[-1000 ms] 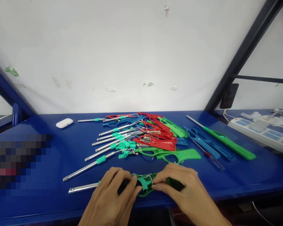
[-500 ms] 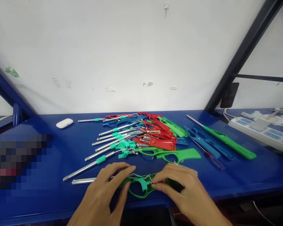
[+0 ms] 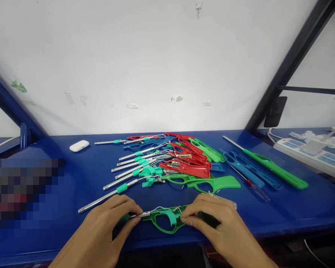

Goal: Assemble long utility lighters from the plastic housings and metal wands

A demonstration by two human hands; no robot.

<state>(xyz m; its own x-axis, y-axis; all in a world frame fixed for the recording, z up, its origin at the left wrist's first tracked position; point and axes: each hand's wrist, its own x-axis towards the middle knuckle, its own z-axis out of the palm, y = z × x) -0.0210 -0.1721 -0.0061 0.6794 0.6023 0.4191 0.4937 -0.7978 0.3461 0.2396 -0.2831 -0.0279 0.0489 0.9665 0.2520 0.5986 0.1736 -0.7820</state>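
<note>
A green plastic lighter shell [image 3: 167, 220] with a teal trigger and thin white wires lies near the front edge of the blue bench [image 3: 58, 178]. My left hand [image 3: 108, 223] pinches the metal tube at the shell's left end, fingers closed over it so most of the tube is hidden. My right hand [image 3: 212, 219] presses down on the shell's right part, thumb and fingers closed on it beside the trigger.
Behind my hands lies a heap of metal tubes with teal collars [image 3: 134, 169] and red, green and blue lighter shells [image 3: 190, 163]. A finished green lighter [image 3: 273, 169], a screwdriver [image 3: 254, 188], a white earbud case [image 3: 79, 145] and a power strip [image 3: 315, 156] also sit here.
My left hand slid left along the metal tube and now covers it; the tube's tip no longer sticks out at the left. My right hand stayed on the green shell.
</note>
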